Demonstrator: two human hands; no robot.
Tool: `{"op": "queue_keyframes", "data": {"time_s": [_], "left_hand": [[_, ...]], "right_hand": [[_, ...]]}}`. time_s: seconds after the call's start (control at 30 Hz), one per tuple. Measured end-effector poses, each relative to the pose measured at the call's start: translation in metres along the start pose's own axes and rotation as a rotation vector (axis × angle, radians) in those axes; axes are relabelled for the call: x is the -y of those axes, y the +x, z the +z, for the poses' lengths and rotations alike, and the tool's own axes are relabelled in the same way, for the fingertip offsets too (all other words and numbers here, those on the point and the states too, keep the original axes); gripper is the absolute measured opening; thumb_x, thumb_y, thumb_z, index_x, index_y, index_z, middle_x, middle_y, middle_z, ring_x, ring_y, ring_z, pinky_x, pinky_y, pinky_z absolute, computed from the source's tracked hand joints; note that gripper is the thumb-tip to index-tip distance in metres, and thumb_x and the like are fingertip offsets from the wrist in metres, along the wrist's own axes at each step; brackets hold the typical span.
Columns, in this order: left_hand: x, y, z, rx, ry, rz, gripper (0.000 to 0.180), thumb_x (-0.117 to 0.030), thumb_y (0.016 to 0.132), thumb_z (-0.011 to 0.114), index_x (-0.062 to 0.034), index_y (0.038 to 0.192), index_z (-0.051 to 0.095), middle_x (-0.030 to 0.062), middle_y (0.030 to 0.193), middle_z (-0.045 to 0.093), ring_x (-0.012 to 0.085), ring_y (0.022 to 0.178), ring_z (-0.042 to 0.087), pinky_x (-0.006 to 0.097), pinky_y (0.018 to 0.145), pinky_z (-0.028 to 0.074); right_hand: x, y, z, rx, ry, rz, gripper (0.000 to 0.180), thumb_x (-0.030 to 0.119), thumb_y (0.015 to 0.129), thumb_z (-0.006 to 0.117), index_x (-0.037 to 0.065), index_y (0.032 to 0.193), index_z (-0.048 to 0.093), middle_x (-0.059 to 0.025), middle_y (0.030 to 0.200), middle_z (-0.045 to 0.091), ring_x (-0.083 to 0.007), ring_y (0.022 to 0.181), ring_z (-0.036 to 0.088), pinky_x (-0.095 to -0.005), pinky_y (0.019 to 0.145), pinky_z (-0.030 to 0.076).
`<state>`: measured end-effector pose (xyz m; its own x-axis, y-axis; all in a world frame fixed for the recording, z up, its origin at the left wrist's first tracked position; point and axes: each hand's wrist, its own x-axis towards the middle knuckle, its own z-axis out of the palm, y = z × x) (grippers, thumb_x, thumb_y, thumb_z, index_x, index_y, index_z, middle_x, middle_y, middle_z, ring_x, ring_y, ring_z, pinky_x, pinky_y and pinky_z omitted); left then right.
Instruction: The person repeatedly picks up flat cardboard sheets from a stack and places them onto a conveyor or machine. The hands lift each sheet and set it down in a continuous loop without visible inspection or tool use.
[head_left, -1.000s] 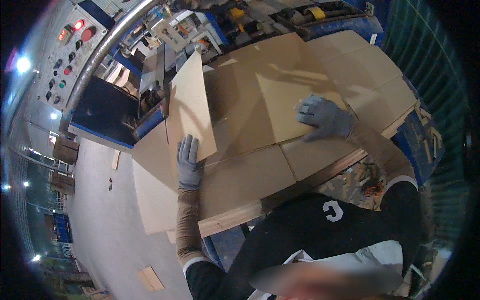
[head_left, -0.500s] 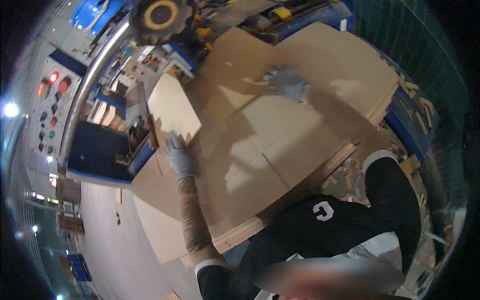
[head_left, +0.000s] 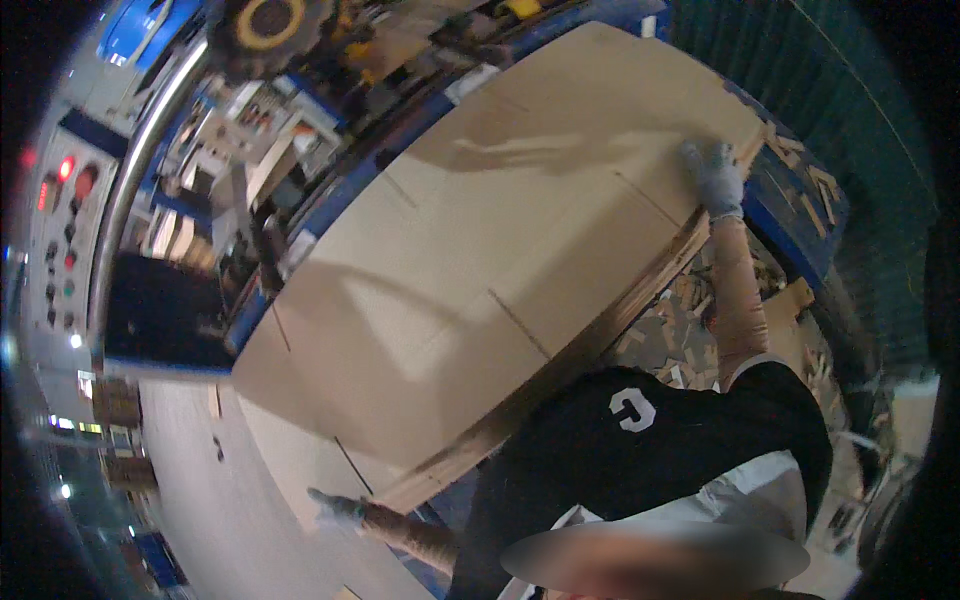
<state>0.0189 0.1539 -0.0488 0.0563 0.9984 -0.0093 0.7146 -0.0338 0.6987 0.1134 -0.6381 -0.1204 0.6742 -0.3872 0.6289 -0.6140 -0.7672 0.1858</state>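
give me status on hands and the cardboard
Left hand low at the stack's near corner. Right hand flat on the far edge. Cardboard lying flat. Nothing blocking.

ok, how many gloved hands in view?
2. Left hand in a grey glove at the lower-left edge of the flat brown cardboard sheet stack; right hand in a grey glove on its upper-right edge. None visibly hidden.

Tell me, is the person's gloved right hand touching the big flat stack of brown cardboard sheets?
Touching. The head view shows the right hand lying flat on the far corner of the cardboard stack, with no gap.
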Motion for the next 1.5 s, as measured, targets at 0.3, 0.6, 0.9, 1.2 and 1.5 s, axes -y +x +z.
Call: {"op": "queue_keyframes", "data": {"time_s": [0.3, 0.6, 0.9, 1.2, 1.5], "left_hand": [[0.002, 0.007, -0.049, 0.156, -0.648, 0.403, 0.068, -0.040, 0.092, 0.046, 0.0009, 0.144, 0.030, 0.0252, 0.143, 0.037, 0.0355, 0.133, 0.035, 0.048, 0.111, 0.025], [-0.082, -0.012, -0.120, 0.358, -1.271, 0.798, 0.050, -0.019, 0.099, 0.037, 0.0016, 0.143, 0.028, 0.0262, 0.146, 0.030, 0.0382, 0.133, 0.035, 0.051, 0.111, 0.027], [-0.050, 0.063, -0.059, 0.600, -1.076, 0.538, 0.032, -0.014, 0.090, 0.056, 0.0009, 0.119, 0.059, 0.0143, 0.125, 0.056, 0.0270, 0.111, 0.054, 0.040, 0.096, 0.044], [0.003, -0.109, -0.042, 0.499, -0.362, 1.389, 0.051, 0.002, 0.077, 0.053, -0.0013, 0.127, 0.053, 0.0204, 0.133, 0.051, 0.0339, 0.122, 0.050, 0.049, 0.103, 0.037], [-0.060, -0.158, -0.016, 0.732, 0.389, 1.900, 0.056, -0.002, 0.078, 0.052, -0.0091, 0.134, 0.046, 0.0160, 0.139, 0.046, 0.0356, 0.131, 0.041, 0.054, 0.110, 0.026]], "right_hand": [[-0.031, 0.023, 0.043, -0.021, 0.753, 0.291, 0.040, 0.016, 0.088, 0.054, 0.019, 0.128, 0.058, -0.0234, 0.132, 0.051, -0.0334, 0.121, 0.051, -0.0379, 0.097, 0.044], [-0.030, 0.039, 0.017, -0.306, 0.619, 0.192, 0.042, 0.008, 0.086, 0.058, 0.019, 0.126, 0.059, -0.0240, 0.127, 0.055, -0.0309, 0.117, 0.055, -0.0366, 0.098, 0.044], [0.005, 0.068, -0.168, -0.062, 1.975, 0.547, 0.041, 0.013, 0.088, 0.059, -0.002, 0.126, 0.053, -0.0109, 0.121, 0.059, -0.0213, 0.110, 0.056, -0.0324, 0.095, 0.043], [0.047, -0.059, -0.252, 0.357, 1.241, -0.811, 0.043, 0.014, 0.075, 0.068, 0.010, 0.117, 0.063, -0.0124, 0.120, 0.062, -0.0304, 0.122, 0.051, -0.0446, 0.105, 0.036], [0.096, -0.028, -0.200, 0.229, 0.930, -1.288, 0.045, 0.035, 0.078, 0.067, 0.017, 0.118, 0.061, -0.0098, 0.125, 0.058, -0.0325, 0.121, 0.048, -0.0480, 0.108, 0.032]]}}
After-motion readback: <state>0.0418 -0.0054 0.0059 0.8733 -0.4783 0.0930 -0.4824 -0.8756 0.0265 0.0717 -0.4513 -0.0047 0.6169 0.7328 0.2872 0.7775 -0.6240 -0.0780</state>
